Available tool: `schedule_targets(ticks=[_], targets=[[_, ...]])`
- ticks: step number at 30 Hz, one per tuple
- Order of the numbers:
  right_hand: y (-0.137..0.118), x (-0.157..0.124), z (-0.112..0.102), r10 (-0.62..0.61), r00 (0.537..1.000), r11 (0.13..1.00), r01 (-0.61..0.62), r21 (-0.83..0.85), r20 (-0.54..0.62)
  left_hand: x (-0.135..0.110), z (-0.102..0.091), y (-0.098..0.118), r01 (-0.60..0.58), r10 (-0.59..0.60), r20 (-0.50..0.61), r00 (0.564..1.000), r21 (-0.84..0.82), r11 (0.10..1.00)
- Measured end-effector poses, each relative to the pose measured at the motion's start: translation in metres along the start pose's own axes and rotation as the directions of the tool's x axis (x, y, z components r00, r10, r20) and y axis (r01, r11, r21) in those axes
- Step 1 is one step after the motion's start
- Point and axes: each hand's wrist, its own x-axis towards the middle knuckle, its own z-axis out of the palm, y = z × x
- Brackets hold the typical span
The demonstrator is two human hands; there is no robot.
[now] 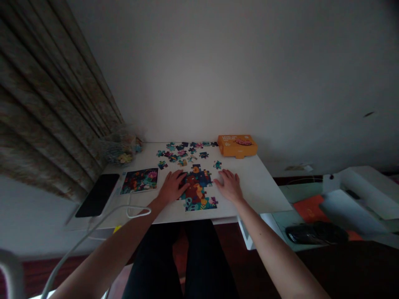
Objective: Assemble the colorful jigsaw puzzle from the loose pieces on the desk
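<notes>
A partly joined jigsaw puzzle point(196, 190) in dark blue, red and teal lies on the white table point(258, 187), close to the near edge. My left hand point(172, 187) rests flat with its fingers apart, the fingertips over the puzzle's left side. My right hand point(229, 186) lies open on the table, its fingertips touching or just beside the puzzle's right side. Several loose puzzle pieces point(183, 153) are scattered beyond the puzzle. A colourful picture card point(139, 181) lies left of my left hand. Neither hand visibly holds anything.
An orange box point(237, 145) stands at the table's far edge. A black phone or tablet point(97, 195) and a white cable point(93, 224) lie at the left. A curtain point(46, 95) hangs left, and a white printer point(352, 199) stands right.
</notes>
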Motion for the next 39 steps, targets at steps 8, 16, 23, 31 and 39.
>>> schedule_targets(ticks=[8, 16, 23, 31, 39], targets=[[0.002, 0.004, -0.001, 0.012, 1.0, 1.0, -0.012, -0.005, -0.015, -0.006, -0.002, 0.017, -0.107, 0.109, 0.064, 0.992, -0.025, 0.994], [-0.005, 0.078, 0.003, -0.036, 0.999, 0.997, 0.036, 0.071, -0.002, -0.007, 0.002, 0.014, -0.095, 0.097, 0.03, 0.995, -0.044, 0.994], [-0.014, 0.141, 0.024, -0.107, 0.99, 0.98, 0.088, 0.177, 0.097, -0.006, 0.0, 0.012, -0.083, 0.085, 0.018, 0.996, -0.073, 0.994], [-0.033, 0.15, 0.028, -0.032, 0.986, 0.997, 0.02, 0.077, 0.164, -0.007, 0.001, 0.011, -0.099, 0.097, -0.025, 0.995, -0.108, 0.989], [-0.067, 0.142, 0.033, 0.014, 0.994, 1.0, -0.015, 0.006, 0.111, -0.006, 0.0, 0.01, -0.092, 0.093, -0.003, 0.996, -0.138, 0.986]])
